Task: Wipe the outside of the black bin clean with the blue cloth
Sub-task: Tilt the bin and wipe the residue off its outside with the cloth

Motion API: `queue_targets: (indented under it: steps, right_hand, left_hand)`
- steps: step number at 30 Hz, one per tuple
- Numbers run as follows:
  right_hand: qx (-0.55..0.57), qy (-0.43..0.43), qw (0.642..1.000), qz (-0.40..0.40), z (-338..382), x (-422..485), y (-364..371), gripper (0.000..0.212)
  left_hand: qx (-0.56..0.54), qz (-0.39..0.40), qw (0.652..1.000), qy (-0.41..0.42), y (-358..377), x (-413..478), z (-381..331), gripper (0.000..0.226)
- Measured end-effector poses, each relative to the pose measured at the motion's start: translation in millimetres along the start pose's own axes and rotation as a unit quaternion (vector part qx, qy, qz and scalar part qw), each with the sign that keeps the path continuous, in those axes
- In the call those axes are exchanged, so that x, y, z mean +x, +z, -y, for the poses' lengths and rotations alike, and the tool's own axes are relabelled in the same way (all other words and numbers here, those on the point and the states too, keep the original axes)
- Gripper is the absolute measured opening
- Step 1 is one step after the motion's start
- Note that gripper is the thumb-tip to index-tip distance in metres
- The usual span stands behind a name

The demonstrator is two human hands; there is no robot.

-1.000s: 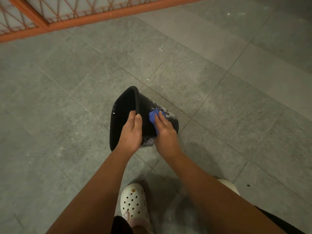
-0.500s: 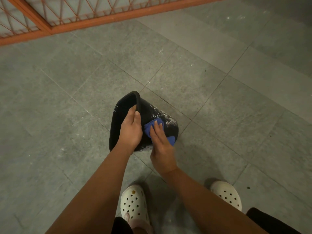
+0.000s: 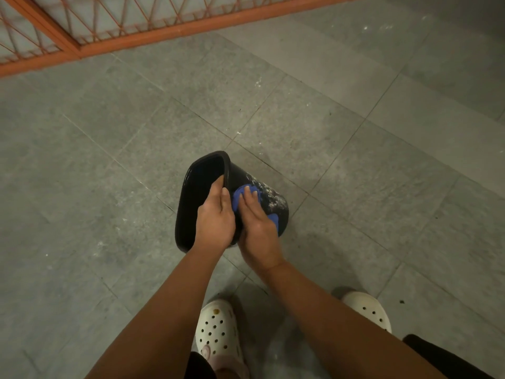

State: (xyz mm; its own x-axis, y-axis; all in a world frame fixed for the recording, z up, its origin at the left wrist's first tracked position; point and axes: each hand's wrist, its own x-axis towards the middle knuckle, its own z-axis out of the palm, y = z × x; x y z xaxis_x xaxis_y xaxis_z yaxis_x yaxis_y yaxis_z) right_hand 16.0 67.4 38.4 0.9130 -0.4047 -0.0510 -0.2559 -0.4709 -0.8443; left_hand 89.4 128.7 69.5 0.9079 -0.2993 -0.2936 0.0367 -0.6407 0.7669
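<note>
The black bin lies tilted on its side above the grey floor, its mouth facing left and its base to the right. White smears cover its outer wall near the base. My left hand grips the rim, with the fingers curled inside the mouth. My right hand presses the blue cloth flat against the outer wall with straight fingers. A corner of the cloth sticks out on the right side of that hand.
Grey floor tiles spread all around. An orange metal grille runs along the top left. My two white clogs stand just below the bin.
My right hand and the cloth have slid down along the bin's side, toward me. The left hand has kept its grip on the rim.
</note>
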Motion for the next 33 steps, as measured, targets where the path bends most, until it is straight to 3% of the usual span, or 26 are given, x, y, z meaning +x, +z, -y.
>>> queue_targets:
  steps: [9,14,21,26,33]
  right_hand:
    - [-0.021,0.101,0.995,-0.006,-20.8,-4.9,-6.9,0.062]
    - [-0.004,0.034,0.999,-0.005,-6.9,3.7,-7.4,0.059]
    - [-0.038,0.116,0.992,-0.014,-20.5,15.2,-11.5,0.059]
    - [-0.002,0.027,1.000,-0.006,3.2,9.0,-7.4,0.054]
    - [-0.037,0.051,0.998,0.001,-19.3,28.6,-12.8,0.051]
  left_hand:
    - [0.013,0.004,1.000,0.013,2.4,-6.3,4.3,0.038]
    - [0.006,0.007,0.999,0.038,1.7,-9.1,3.7,0.036]
    - [0.008,0.004,0.999,0.049,8.7,-14.4,2.3,0.037]
    - [0.001,0.002,0.999,0.052,1.4,-11.1,3.1,0.035]
    - [-0.018,0.026,0.999,0.024,-2.5,-9.3,0.0,0.027]
